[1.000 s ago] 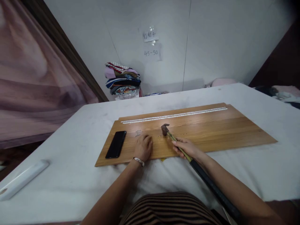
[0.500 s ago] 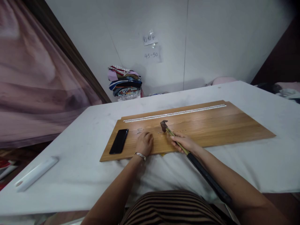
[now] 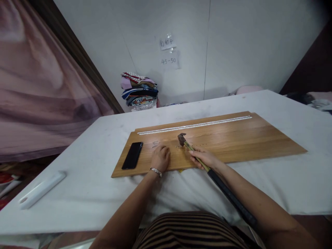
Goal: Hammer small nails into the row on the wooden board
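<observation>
Hardly moved, right hand [image 3: 204, 158] grips the metal-headed hammer [image 3: 220, 183]; left hand [image 3: 160, 158] rests curled on grainy wooden board [image 3: 246, 138].

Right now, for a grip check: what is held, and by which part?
Right hand grips the hammer by its handle, near the head; left hand unclear.

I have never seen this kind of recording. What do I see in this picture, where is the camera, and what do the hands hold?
There is no machine. A person wears the camera on the head, so you look down at their own bare hands. A wooden board lies on a white table. The right hand grips a hammer. The left hand rests on the board beside a few small nails; whether it pinches one is unclear. A black phone lies at the board's left end.
</observation>
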{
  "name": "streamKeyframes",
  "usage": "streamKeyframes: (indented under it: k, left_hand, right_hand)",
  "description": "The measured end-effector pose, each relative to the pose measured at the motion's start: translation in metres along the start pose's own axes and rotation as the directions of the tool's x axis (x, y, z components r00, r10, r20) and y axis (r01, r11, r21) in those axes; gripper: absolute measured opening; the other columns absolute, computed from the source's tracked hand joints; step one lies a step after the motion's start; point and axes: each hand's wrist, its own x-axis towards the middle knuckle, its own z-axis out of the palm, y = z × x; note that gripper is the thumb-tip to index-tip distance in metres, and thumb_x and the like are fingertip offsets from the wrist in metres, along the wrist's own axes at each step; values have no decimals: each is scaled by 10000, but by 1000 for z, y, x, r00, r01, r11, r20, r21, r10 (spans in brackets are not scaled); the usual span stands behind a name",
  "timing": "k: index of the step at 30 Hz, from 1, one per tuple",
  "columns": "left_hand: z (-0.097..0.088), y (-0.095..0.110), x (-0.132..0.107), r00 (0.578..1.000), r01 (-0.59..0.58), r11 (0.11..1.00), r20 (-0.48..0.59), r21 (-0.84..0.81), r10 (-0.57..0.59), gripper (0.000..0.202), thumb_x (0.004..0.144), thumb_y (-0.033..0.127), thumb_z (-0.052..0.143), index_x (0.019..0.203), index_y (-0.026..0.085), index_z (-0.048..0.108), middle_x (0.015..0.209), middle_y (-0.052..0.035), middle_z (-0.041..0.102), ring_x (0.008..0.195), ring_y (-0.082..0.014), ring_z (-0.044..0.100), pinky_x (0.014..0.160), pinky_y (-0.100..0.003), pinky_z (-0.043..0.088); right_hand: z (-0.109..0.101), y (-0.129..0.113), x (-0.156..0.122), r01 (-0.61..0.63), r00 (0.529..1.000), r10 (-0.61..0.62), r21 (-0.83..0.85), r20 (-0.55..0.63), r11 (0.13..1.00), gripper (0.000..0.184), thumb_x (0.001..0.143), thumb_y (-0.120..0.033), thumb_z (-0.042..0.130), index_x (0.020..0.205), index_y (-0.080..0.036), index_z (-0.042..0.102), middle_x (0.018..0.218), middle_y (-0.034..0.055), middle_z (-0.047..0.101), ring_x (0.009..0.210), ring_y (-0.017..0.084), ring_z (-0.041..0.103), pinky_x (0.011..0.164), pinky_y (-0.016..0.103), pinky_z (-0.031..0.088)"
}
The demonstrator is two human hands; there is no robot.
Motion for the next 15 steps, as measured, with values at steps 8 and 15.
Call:
streamKeyframes:
  k: [8, 15]
  left_hand:
    - [1, -1, 0, 1000, -11, 1000, 0, 5, 11, 210, 862, 224, 496, 999, 168, 645, 1072, -95, 617, 1010, -218, 567, 933, -391, 447]
    - [1, -1, -1, 1000, -2, 1000, -5, 8, 2, 216, 865, 226, 495, 1017, 177, 639, 1083, -92, 617, 1019, -219, 562, 937, -404, 442]
  right_hand:
    - [-2, 2, 1, 13, 1000, -13, -6, 3, 1000, 336, 718, -451, 652, 887, -189, 525, 530, -95, 528, 280, 38, 403, 246, 151, 279]
    - [1, 1, -1, -12, 1000, 12, -9, -7, 1000, 370, 715, -459, 653, 934, -185, 537, 533, -96, 521, 282, 36, 396, 247, 151, 272]
